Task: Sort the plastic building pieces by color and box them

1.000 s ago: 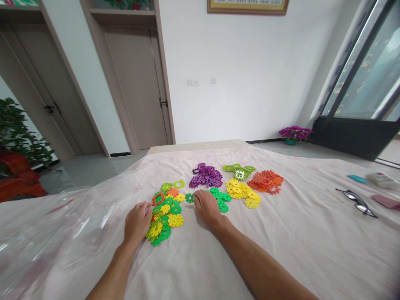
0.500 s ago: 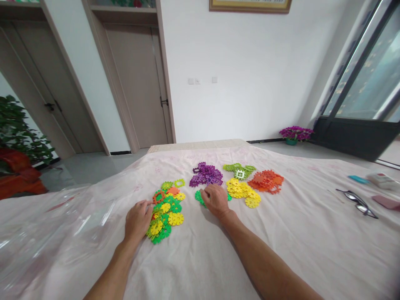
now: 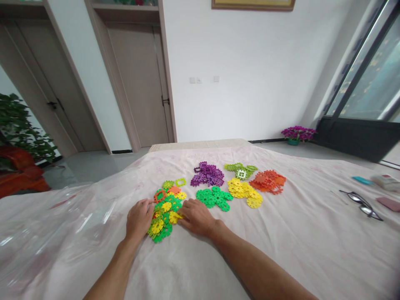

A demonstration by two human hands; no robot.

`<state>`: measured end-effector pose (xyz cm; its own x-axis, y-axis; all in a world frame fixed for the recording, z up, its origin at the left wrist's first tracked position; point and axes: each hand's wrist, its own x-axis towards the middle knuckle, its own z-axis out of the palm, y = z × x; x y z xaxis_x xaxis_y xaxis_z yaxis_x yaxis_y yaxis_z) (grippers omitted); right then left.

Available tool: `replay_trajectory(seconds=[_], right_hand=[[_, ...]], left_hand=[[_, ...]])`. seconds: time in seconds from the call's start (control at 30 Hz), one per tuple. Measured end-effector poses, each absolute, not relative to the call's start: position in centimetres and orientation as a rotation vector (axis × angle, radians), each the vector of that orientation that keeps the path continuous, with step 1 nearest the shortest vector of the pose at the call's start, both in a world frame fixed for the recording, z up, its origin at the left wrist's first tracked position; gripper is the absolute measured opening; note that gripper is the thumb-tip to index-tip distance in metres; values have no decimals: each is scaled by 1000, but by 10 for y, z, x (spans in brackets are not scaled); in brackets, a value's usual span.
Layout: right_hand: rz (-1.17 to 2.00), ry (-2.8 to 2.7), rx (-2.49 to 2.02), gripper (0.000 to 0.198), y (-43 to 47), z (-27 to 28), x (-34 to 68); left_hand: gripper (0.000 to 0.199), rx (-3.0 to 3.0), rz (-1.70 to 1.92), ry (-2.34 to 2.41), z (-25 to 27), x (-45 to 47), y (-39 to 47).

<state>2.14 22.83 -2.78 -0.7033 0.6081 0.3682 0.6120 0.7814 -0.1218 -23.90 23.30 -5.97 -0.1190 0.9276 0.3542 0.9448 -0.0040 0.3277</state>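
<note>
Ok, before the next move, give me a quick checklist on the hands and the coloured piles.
1. Right hand at a yellow piece on the mixed pile's right edge: ok.
2. Firm pinch on that piece: cannot tell, the fingers hide the contact.
3. Left hand against the left edge of the mixed pile: ok.
4. Green pile apart from the mixed pile: ok, cloth shows between them.
5. Light-green pile free of other colours: not ok, a white square piece lies at it.
6. Glasses away from the pieces: ok, far to the right.
</note>
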Motion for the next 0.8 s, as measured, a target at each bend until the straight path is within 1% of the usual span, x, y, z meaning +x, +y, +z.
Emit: replay_trajectory(seconds=[0.1, 0.43, 0.57, 0.63, 0.7, 0.8], right_hand=[[-11, -2579, -918, 15, 230, -29, 22], [178, -2375, -1031, 19, 237, -36, 27], [245, -2167, -1143, 17, 248, -37, 38], [255, -2019, -1195, 24, 258, -37, 49], [235, -1870, -1265, 28, 270, -34, 64], [161, -1691, -1413, 27, 287, -28, 93]], left_hand=[[39, -2062, -775, -2202, -60, -239, 233], [40, -2059, -786, -2194, -64, -241, 235], [41, -2077, -789, -2179, -65, -243, 236], [41, -2083, -794, -2176, -65, -243, 236], [41, -2086, -798, -2177, -64, -242, 236], [41, -2076, -799, -2181, -63, -241, 235]])
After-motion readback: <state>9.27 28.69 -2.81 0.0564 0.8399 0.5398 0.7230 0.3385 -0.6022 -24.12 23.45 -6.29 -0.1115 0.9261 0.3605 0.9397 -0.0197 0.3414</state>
